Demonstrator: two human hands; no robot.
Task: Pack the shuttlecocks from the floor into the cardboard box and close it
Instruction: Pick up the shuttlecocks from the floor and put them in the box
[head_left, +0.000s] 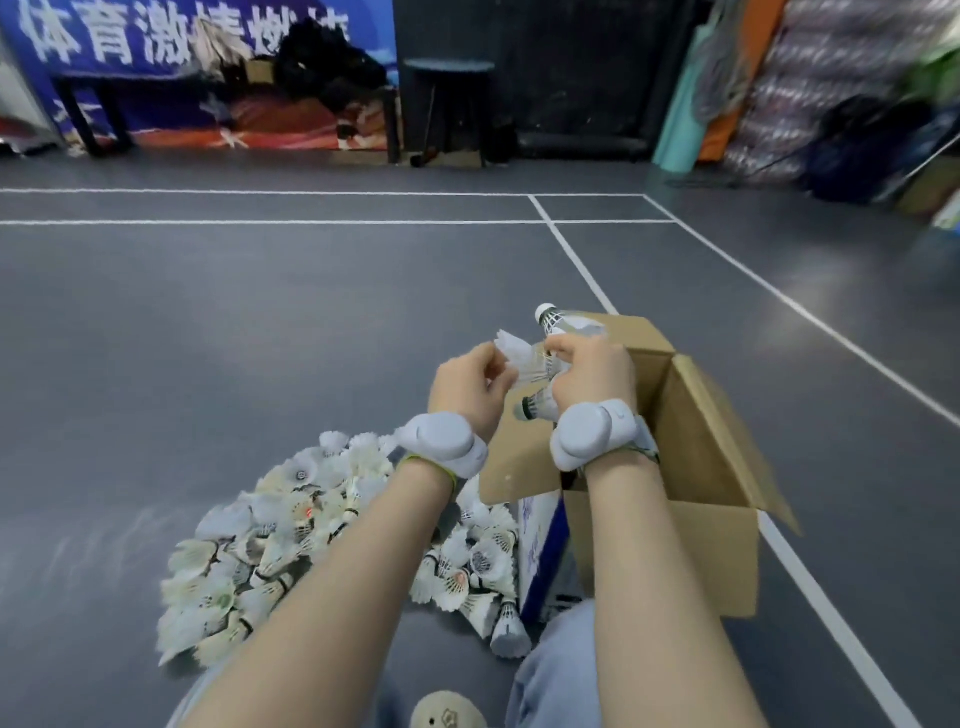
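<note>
A large pile of white feather shuttlecocks (270, 545) lies on the grey court floor at lower left and middle. An open cardboard box (691, 467) stands to its right, flaps up. Both hands are raised over the box's left flap. My right hand (592, 374) grips a bunch of several shuttlecocks (550, 332), one cork pointing up and another poking out below the fist. My left hand (467, 384) pinches the feather end of a shuttlecock (514, 348) in that same bunch. Both wrists wear grey bands.
White court lines (576, 260) run across the floor and past the box. A blue-and-white carton (540, 545) leans against the box's left side. At the far wall stand a table, a stool (447, 104), rolled mats and bags. My knees sit at the bottom edge.
</note>
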